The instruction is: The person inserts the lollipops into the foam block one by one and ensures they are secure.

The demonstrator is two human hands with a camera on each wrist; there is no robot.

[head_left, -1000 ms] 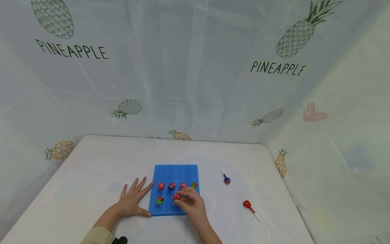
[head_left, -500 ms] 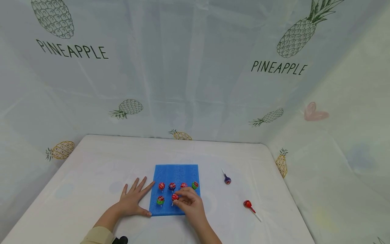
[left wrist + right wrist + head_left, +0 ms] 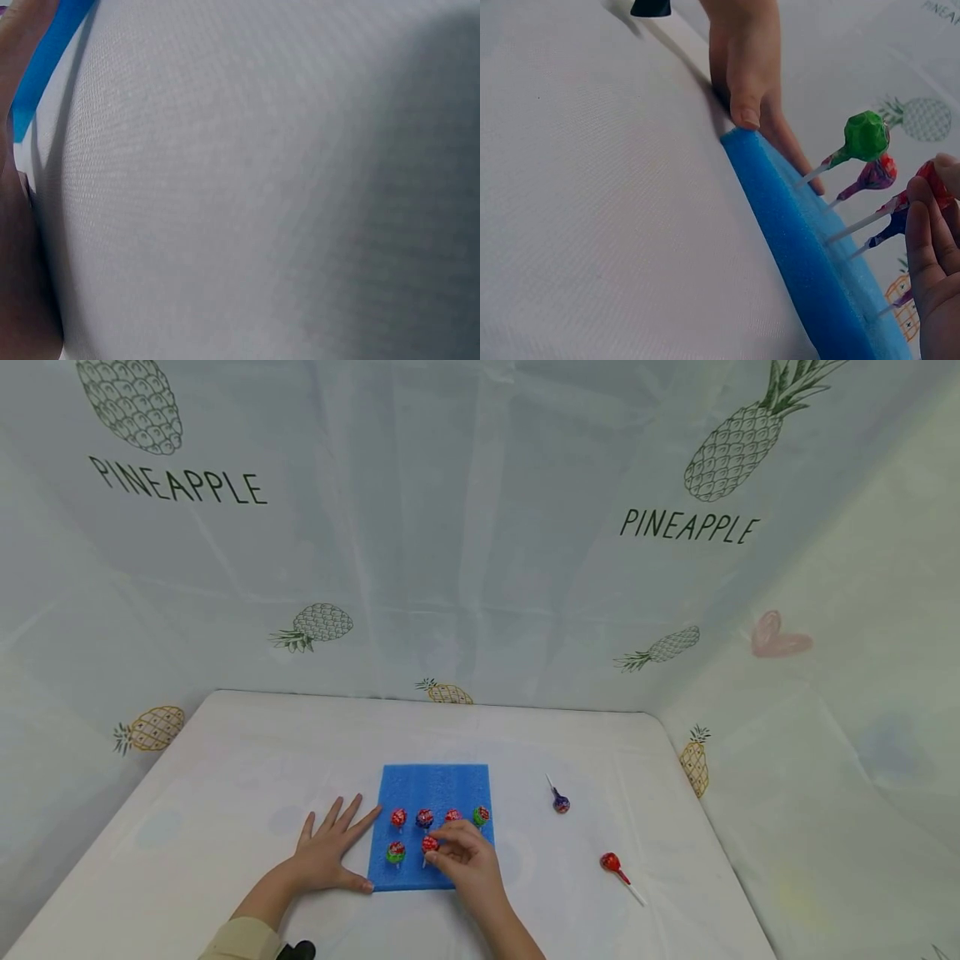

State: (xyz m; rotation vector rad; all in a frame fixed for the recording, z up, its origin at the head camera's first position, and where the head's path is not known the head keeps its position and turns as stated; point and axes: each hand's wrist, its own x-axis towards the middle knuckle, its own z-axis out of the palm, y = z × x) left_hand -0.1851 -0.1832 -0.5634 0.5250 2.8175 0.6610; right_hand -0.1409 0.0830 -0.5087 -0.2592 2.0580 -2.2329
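White cloth-covered surface (image 3: 225, 793), pineapple-print curtain backdrop (image 3: 450, 527) behind and on both sides. Square blue foam pad (image 3: 435, 785) sits near the front edge, with lollipops standing in it by their sticks: four in the back row, two in the front row. Left hand (image 3: 326, 852) lies flat on the surface, fingers spread and straight, thumb against the pad's near-left corner, gripping nothing. Right hand (image 3: 465, 860) pinches the red wrapped lollipop (image 3: 429, 844) at its head, second in the front row; its stick is in the foam, tilted. Green wrapped lollipop (image 3: 395, 852) stands just left of it. Loose on the surface, right of the pad: purple lollipop (image 3: 560, 802) and red lollipop (image 3: 609, 862), well apart.
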